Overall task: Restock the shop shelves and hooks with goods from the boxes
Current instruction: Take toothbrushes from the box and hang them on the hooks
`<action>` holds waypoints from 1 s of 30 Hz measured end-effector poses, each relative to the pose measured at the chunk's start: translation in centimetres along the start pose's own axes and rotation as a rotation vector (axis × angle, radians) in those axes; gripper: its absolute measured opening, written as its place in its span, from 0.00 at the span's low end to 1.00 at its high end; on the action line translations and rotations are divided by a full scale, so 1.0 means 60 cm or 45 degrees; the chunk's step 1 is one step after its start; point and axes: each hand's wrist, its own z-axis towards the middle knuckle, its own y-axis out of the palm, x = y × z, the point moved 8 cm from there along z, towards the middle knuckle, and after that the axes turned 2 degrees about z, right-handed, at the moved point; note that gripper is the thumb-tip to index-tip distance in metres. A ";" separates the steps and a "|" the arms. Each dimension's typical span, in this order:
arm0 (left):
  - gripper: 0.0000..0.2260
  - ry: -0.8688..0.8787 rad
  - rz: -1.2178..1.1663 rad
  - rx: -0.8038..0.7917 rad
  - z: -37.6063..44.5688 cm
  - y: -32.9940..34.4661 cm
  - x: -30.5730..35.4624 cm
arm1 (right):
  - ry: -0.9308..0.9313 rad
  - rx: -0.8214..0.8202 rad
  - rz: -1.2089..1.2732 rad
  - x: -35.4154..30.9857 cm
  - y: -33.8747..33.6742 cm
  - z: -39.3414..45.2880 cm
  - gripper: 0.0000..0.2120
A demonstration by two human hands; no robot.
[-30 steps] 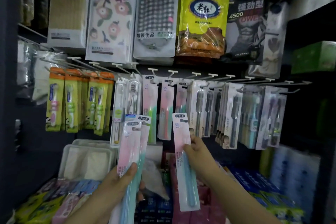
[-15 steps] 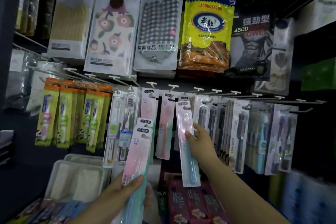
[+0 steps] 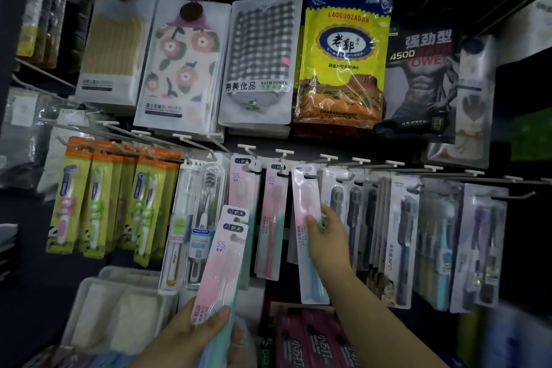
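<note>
Now that the right hand [image 3: 327, 231] has lifted its pink-and-teal toothbrush pack [image 3: 307, 233] from waist height up to the hook [image 3: 310, 176] at twelve o'clock, the hanging looks nearly done. Thumb and fingers pinch the pack's middle. The left hand [image 3: 191, 334], at six o'clock, grips two spare packs [image 3: 222, 263].

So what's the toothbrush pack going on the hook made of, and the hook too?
The toothbrush pack in the right hand looks like pink-to-teal printed card under clear, shiny plastic; it glints, though blur leaves that open. The hook looks like thin bare metal wire with a white plastic tab on the arm above it.
</note>
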 end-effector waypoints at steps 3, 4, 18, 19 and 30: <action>0.49 0.006 0.042 -0.056 0.003 0.003 -0.002 | -0.016 0.055 0.009 0.000 -0.007 0.004 0.23; 0.46 0.029 0.033 -0.026 0.000 -0.001 0.001 | -0.012 0.061 0.011 0.001 -0.008 0.005 0.23; 0.48 0.026 -0.001 -0.105 0.011 0.003 -0.017 | 0.252 0.097 -0.005 0.055 0.014 0.026 0.24; 0.49 0.025 0.004 -0.110 0.010 0.005 -0.018 | 0.237 0.130 -0.041 0.059 0.012 0.016 0.23; 0.14 0.026 -0.013 0.200 -0.003 0.023 -0.025 | -0.017 -0.469 0.093 0.006 0.097 -0.160 0.13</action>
